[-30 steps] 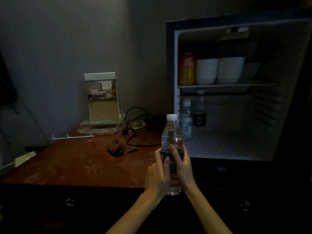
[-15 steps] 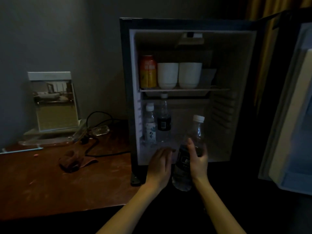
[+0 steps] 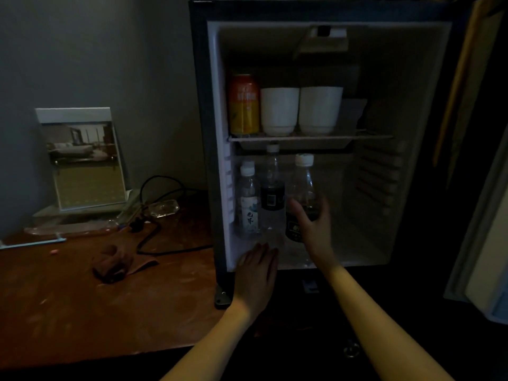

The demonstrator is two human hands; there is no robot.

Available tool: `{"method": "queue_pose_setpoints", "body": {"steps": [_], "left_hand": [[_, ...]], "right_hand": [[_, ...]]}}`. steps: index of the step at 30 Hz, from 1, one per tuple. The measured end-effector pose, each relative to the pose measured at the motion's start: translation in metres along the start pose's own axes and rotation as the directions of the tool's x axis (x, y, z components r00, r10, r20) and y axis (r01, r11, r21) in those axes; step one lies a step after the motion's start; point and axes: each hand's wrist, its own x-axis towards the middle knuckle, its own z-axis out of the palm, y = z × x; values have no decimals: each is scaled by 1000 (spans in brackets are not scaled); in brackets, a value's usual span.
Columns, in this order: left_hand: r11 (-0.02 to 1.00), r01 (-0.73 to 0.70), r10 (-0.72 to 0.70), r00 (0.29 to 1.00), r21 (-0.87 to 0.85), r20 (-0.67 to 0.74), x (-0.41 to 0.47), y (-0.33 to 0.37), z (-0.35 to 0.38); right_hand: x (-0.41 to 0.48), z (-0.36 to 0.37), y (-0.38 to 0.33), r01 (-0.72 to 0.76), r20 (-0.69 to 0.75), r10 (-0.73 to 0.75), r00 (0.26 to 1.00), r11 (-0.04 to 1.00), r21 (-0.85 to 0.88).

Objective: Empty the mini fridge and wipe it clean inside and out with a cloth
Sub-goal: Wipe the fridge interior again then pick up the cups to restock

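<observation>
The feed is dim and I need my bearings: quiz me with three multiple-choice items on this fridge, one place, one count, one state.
1. The orange can stands: A) upper shelf, left of the cups; B) lower compartment; C) door.
2. White cups on that shelf: A) one; B) two; C) three.
3. The right hand: A) open, empty; B) flat on the shelf; C) grips a bottle.
Answers: A, can beside cups; B, two side by side; C, it wraps the bottle.

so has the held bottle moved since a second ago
Yes: the bottle went from outside the fridge, in front of it, into its lower compartment.
</observation>
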Motion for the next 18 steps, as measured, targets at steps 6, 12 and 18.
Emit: {"method": "queue_pose_setpoints", "body": {"steps": [6, 12, 18], "left_hand": [[999, -47, 48, 995, 15, -85, 2, -6, 11], [998, -55, 57, 988, 18, -141, 0, -6, 12], [996, -66, 75, 981, 56, -182, -2, -8, 15]], "right_hand": [[-2, 4, 9, 59, -7, -60, 998, 996, -72], [-35, -26, 45, 53, 142, -15, 990, 962, -267], [-34, -34, 61, 33, 110, 15, 994, 906, -421]]}}
